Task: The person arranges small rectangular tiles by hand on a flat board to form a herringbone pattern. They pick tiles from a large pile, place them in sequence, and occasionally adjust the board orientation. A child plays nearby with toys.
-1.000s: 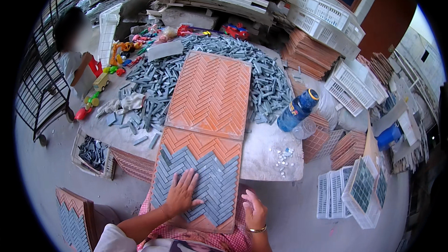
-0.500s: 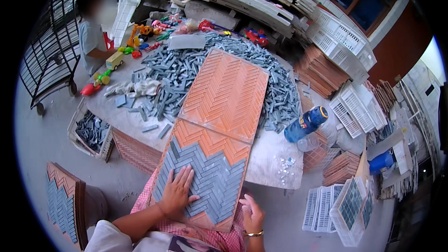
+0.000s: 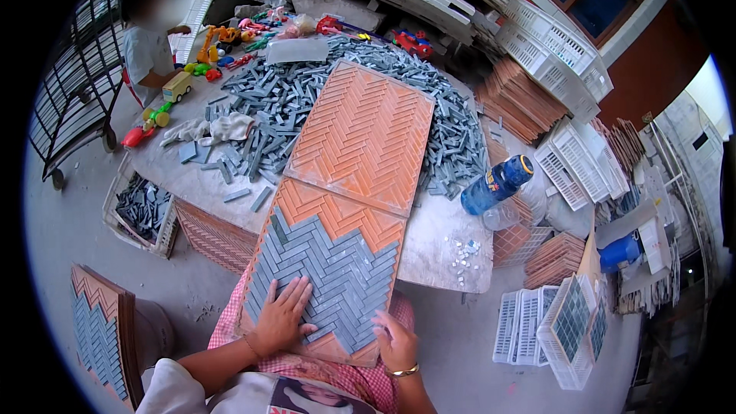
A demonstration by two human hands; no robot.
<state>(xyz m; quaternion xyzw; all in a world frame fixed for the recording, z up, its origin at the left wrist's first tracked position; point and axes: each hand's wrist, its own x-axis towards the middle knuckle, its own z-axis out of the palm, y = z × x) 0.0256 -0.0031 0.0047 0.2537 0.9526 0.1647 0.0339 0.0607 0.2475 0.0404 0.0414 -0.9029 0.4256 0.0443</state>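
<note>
Resting on my lap and leaning on the table edge is an orange herringbone mould tray [image 3: 318,351], its lower part filled with narrow grey tiles [image 3: 330,280]. My left hand [image 3: 282,316] lies flat on those tiles, fingers stretched out. At the tray's lower right edge, my right hand [image 3: 396,343] has its fingers apart and its fingertips by the outermost tiles; nothing shows in it. A second orange mould tray [image 3: 364,134] with unfilled grooves lies beyond the first, its near end meeting the first tray's far end.
Loose grey tiles [image 3: 268,96] heap across the table [image 3: 429,257]. White gloves [image 3: 222,129] and toys lie left; a blue bottle [image 3: 497,184] stands right. Another person [image 3: 149,54] is at the far left. A tile-filled crate [image 3: 142,211] and stacked trays [image 3: 96,322] stand at left; white crates [image 3: 567,337] right.
My right hand has moved left from beside the tray to its edge. My left hand stays flat on the tiles. The person at the far left has raised a hand. The whole view has shifted slightly.
</note>
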